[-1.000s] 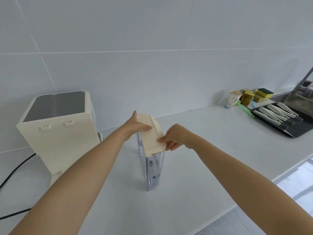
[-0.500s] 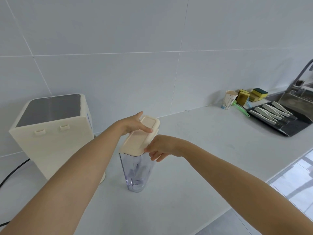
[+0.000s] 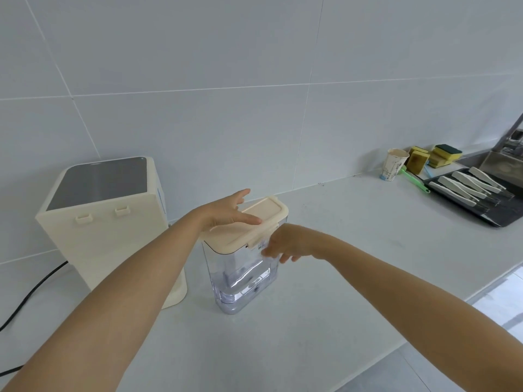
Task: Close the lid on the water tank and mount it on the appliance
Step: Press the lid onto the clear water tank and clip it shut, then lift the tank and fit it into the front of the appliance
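Observation:
A clear plastic water tank (image 3: pixel 244 278) stands upright on the white counter, a little right of the appliance. Its cream lid (image 3: pixel 254 222) lies flat on top of it. My left hand (image 3: pixel 226 212) rests palm-down on the lid's left part, fingers spread. My right hand (image 3: pixel 285 244) is at the tank's right side just under the lid's latch tab, fingers curled against the clear wall. The cream box-shaped appliance (image 3: pixel 104 224) with a dark glossy top stands to the left, its back with two small hooks facing me.
A black power cord (image 3: pixel 31 292) runs off the appliance to the left. At the far right are a paper cup (image 3: pixel 394 164), yellow sponges (image 3: pixel 433 157), a green brush and a dark tray of knives (image 3: pixel 478 193) beside a sink. The counter's front edge runs diagonally at lower right.
The tank has turned and moved left toward the appliance. The lid now sits flat on it. My right hand has dropped from the lid's edge to the tank's side.

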